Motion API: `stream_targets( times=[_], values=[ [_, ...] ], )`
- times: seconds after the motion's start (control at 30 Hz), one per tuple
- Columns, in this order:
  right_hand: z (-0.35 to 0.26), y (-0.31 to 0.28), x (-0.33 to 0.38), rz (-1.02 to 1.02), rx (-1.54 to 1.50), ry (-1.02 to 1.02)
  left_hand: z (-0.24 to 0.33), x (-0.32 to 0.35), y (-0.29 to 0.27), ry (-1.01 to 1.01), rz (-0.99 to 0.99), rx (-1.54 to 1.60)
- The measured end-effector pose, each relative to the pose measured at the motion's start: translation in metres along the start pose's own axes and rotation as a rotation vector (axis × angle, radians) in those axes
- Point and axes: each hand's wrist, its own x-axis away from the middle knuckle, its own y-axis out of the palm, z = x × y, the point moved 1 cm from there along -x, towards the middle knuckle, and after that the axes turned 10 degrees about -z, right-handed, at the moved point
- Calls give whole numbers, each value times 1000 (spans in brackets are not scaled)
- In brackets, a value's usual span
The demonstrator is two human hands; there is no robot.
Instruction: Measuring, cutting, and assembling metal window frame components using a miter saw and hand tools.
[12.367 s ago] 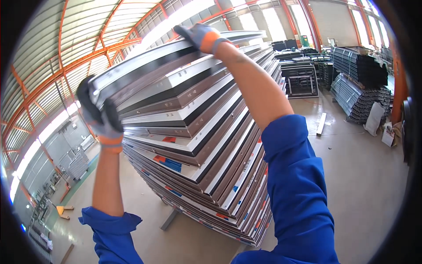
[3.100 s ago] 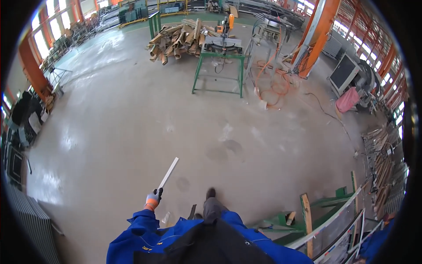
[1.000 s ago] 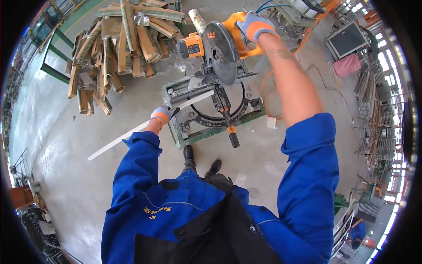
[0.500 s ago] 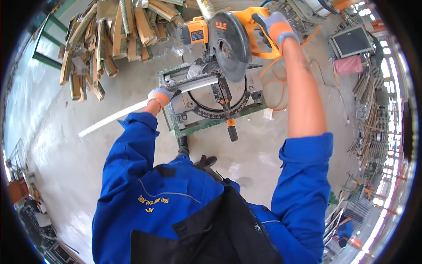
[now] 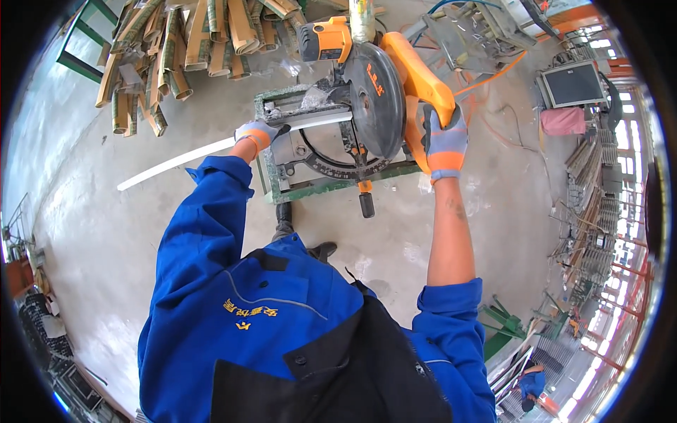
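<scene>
My gloved right hand [image 5: 446, 141] is wrapped round the orange handle of a miter saw [image 5: 377, 99]. The saw's dark round guard and blade hang low over the metal base, close to the end of a long white strip [image 5: 176, 162]. My gloved left hand [image 5: 258, 134] grips the strip and presses it on the base near the fence; its fingers are partly hidden. From there the strip runs out past the left side of the base, over the floor. The saw stands on a green frame [image 5: 338, 185]. Below the guard, a black-tipped clamp knob [image 5: 366, 204] sticks out toward me.
Beyond the saw at the left lies a pile of long brown-and-green cardboard-like pieces [image 5: 176, 42]. A green metal rack [image 5: 84, 53] stands beside it. An orange cord [image 5: 497, 70] trails at the right. Farther right are a monitor [image 5: 575, 84] and a pink cloth [image 5: 563, 120]. Another person [image 5: 532, 384] is at lower right.
My right hand has pulled the saw handle down and toward me, lowering the saw head to the base. My left hand stays on the white strip.
</scene>
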Motion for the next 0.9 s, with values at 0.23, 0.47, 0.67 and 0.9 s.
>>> stream_targets(
  times=[0.23, 0.47, 0.67, 0.9],
  values=[
    [11, 4, 12, 21, 7, -6, -8, -6, 2, 2, -11, 10],
    [10, 6, 14, 9, -5, -18, -9, -7, 1, -19, -4, 11],
    [2, 5, 20, -28, -61, 85, -9, -9, 2, -19, 5, 4],
    [-6, 7, 10, -11, 48, 55, -28, -45, 21, 24, 32, 36]
  ],
)
